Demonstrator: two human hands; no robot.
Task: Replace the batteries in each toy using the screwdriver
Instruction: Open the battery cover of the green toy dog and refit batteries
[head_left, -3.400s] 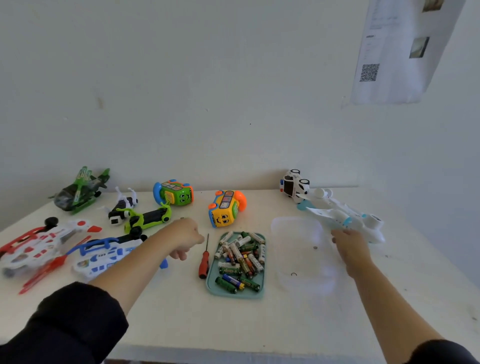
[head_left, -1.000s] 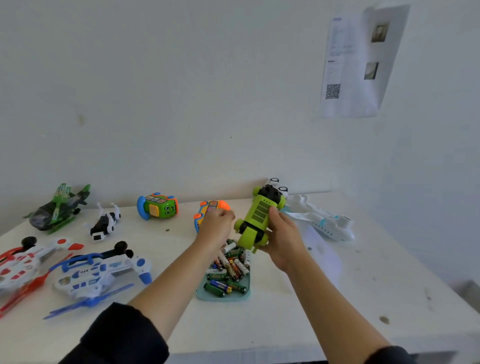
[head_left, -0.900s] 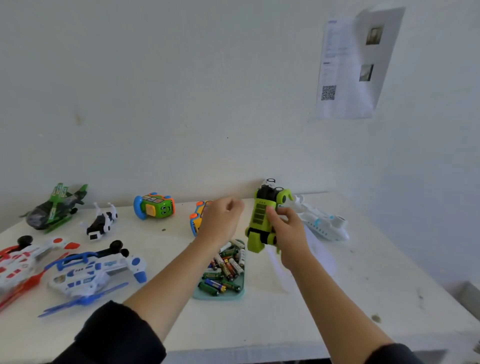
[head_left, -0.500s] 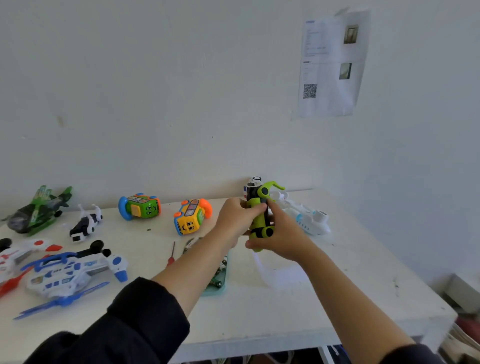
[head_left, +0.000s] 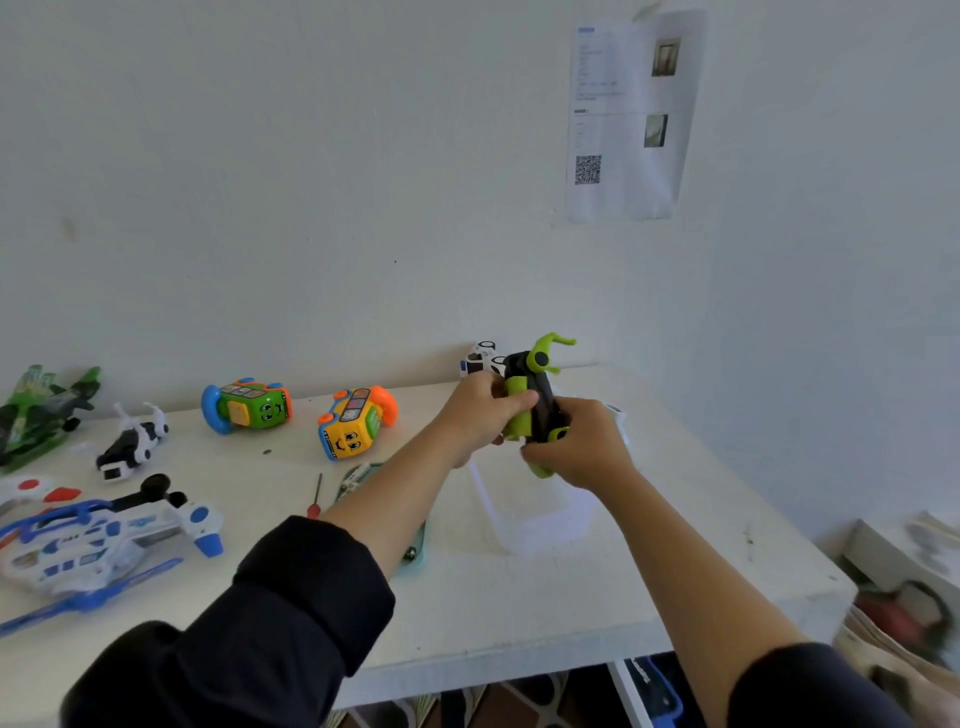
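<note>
Lime-green and black toy (head_left: 530, 410) up off the table (head_left: 519, 597), clamped between both hands; left hand (head_left: 475, 415) wrapped round its green flank, thumb laid across the front; right hand (head_left: 582, 449) closed on the lower end from the other side; long axis near upright, curled green tip at the top, black face turned toward the right hand. Probably hunting for the battery cover; no screw or hatch clear enough to call.

Now outward from the toy: red-handled screwdriver (head_left: 315, 499) flat on the table, well to the left of the toy and lower, shaft pointing away toward the wall; nearer the left hand, though that forearm lies between; so either let go left and reach back, or cross over with the right. Teal battery tray (head_left: 418, 551) between screwdriver and toy, mostly hidden under the left forearm. Clear plastic container (head_left: 535, 519) right below the toy. Yellow toy (head_left: 356, 421) and green toy (head_left: 249, 408) further left, helicopters (head_left: 104, 525) further still.

Printed sheet (head_left: 628, 119) on the wall above the toy, QR code plain, lettering too small to read; no brand legible on any toy.
</note>
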